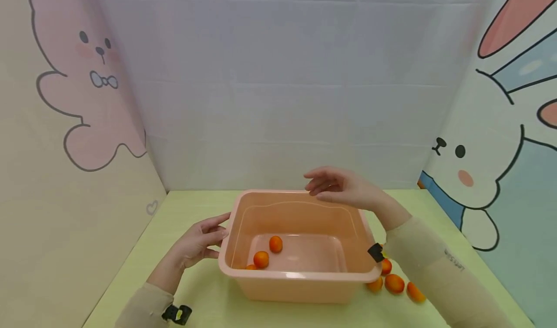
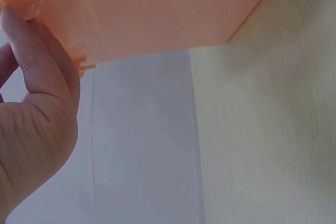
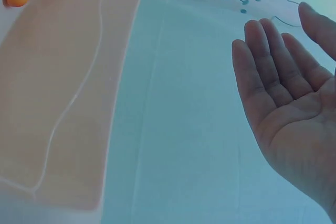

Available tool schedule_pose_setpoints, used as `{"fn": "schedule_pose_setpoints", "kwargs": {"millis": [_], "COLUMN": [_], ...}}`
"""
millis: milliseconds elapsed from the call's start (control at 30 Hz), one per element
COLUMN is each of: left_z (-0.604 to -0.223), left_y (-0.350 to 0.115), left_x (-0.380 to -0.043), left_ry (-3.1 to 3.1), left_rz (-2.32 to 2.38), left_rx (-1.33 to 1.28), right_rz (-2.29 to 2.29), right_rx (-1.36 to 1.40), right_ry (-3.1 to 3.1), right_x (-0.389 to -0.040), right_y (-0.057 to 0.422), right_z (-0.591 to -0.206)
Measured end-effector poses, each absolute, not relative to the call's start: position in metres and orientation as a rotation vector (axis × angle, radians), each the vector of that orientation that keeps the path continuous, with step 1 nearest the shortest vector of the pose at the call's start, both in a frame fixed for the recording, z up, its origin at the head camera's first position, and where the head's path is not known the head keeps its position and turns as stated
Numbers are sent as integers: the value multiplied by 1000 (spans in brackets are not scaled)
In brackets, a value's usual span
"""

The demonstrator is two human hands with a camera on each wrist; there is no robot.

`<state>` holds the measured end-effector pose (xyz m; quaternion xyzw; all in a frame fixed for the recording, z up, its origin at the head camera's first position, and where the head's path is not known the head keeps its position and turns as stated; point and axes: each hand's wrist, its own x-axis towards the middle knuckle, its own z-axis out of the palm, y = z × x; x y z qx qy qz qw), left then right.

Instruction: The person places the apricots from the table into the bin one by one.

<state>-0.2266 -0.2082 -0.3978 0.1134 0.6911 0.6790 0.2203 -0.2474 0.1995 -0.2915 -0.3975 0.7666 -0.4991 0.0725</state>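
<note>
A pink plastic basin [image 1: 300,287] stands on the table. On its floor lie small round orange fruits [image 1: 276,244], one partly hidden by the front rim. My left hand [image 1: 201,241] is at the basin's left side, its fingertips touching the outer edge of the rim; the left wrist view shows the fingers [image 2: 39,61] against it. Above the far right part of the rim hovers my right hand [image 1: 341,187], fingers loosely bent and nothing in them. In the right wrist view its palm [image 3: 299,124] shows bare, apart from the basin.
Several more orange fruits [image 1: 394,284] lie on the pale table [image 1: 196,294] right of the basin, partly behind my right sleeve [image 1: 435,270]. White sheets [image 1: 283,100] with cartoon animals on the sides wall in the table's back, left and right.
</note>
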Motion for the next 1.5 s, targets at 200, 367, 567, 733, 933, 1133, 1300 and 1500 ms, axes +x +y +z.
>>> {"fn": "schedule_pose_setpoints", "kwargs": {"millis": [200,367,567,733,933,1133,1300,1500], "left_z": [-398,-397,-396,-396,-396,-395,-396,-397], "left_y": [-208,-208,-207,-207,-207,-206,-206,-207], "left_x": [-226,-224,-225,-225,-225,-224,-225,-225], "left_ry": [1912,1900,1896,1905,1902,1896,1903,1897], "left_rz": [1887,1899,1901,1897,1897,1903,1901,1904], "left_rx": [309,314,315,308,309,313,304,318], "right_rz": [-1521,-1491,-1615,-1839,-1916,-1909,-1788,-1580], "right_rx": [-1208,-1256,-1232,-1209,-949,-711,-464,-202], "right_ry": [2388,2531,2582,2464,2549,2625,2729,2804], "right_x": [-235,-219,-199,-187,-166,-148,-136,-128], "right_y": [231,255,283,310,334,351,362,372], "right_z": [-298,-312,-337,-365,-398,-427,-445,-464]}}
